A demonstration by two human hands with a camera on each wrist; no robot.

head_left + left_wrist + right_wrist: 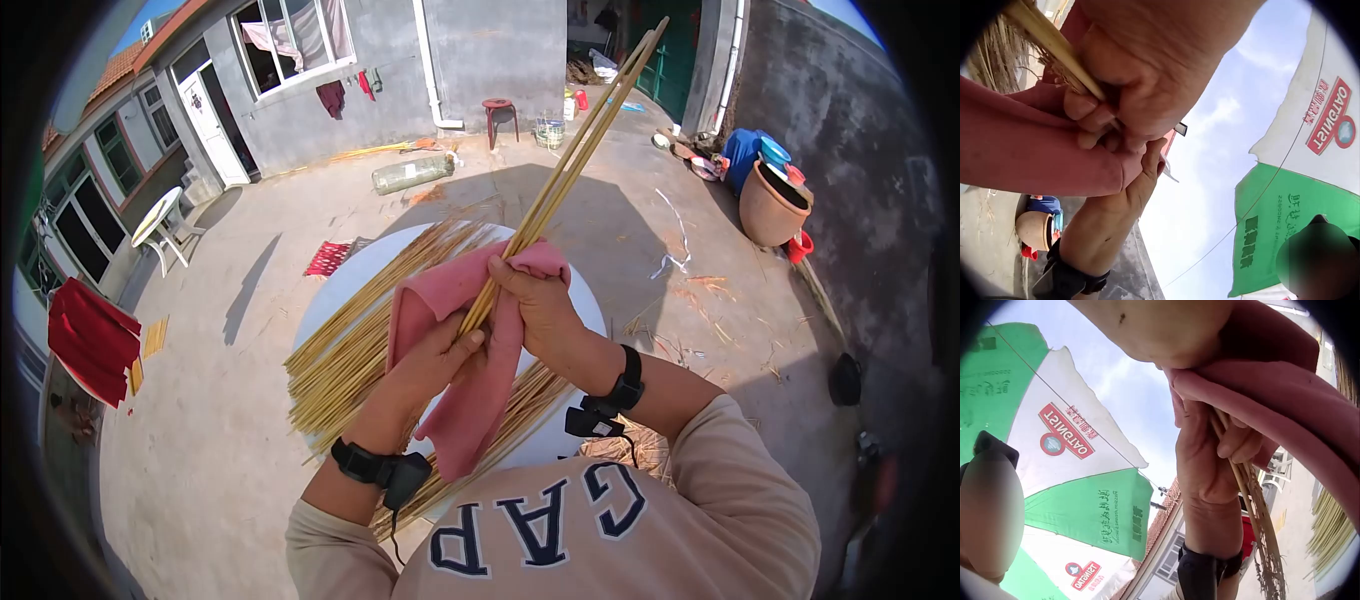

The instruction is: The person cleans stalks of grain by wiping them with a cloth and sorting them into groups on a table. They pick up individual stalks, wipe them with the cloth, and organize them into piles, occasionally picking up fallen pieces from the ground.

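Several stalks (543, 205) slant forward and rightward, gripped by the left hand (432, 365), with the right hand (545, 308), just beyond and nearer their far ends, clasping pink cloth (475, 430) around them.

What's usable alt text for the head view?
A person's left hand grips a few long yellow stalks near their lower end, while the right hand holds a pink cloth against them. Beneath, more stalks lie across a round white table in a sunlit yard.
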